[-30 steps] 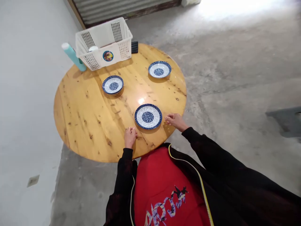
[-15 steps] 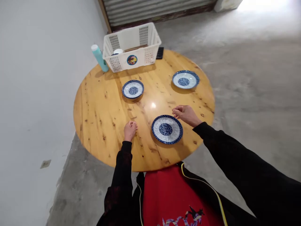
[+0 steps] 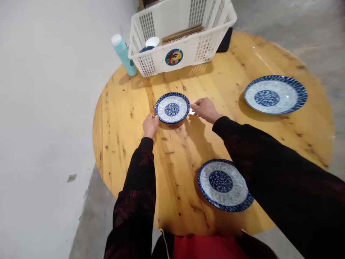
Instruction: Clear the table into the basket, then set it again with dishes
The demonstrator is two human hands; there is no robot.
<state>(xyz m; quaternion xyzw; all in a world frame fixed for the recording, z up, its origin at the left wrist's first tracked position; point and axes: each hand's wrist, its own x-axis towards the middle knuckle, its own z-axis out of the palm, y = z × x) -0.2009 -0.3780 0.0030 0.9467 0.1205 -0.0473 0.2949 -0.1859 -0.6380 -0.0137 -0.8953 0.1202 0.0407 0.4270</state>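
Note:
A small blue-and-white plate point(image 3: 172, 109) rests between my hands at the middle of the round wooden table point(image 3: 121, 144). My left hand point(image 3: 151, 125) has its fingers closed at the plate's left rim. On the opposite side, my right hand point(image 3: 206, 109) pinches the right rim between thumb and fingers. A larger plate point(image 3: 220, 181) with the same pattern lies nearer to me, partly covered by my right sleeve. Off to the right is an oval-looking plate point(image 3: 275, 94), also blue and white.
At the back stands a white plastic basket point(image 3: 188, 54) holding chopsticks point(image 3: 183, 34) and a white piece of tableware point(image 3: 152, 42). A turquoise bottle point(image 3: 124, 55) is beside it. A black object point(image 3: 225, 41) lies behind the basket's right end. The wall point(image 3: 54, 108) rises on the left.
Both hands have moved forward from either side of the near plate to the rims of the small plate. The view has come closer to the table. The other plates stayed put.

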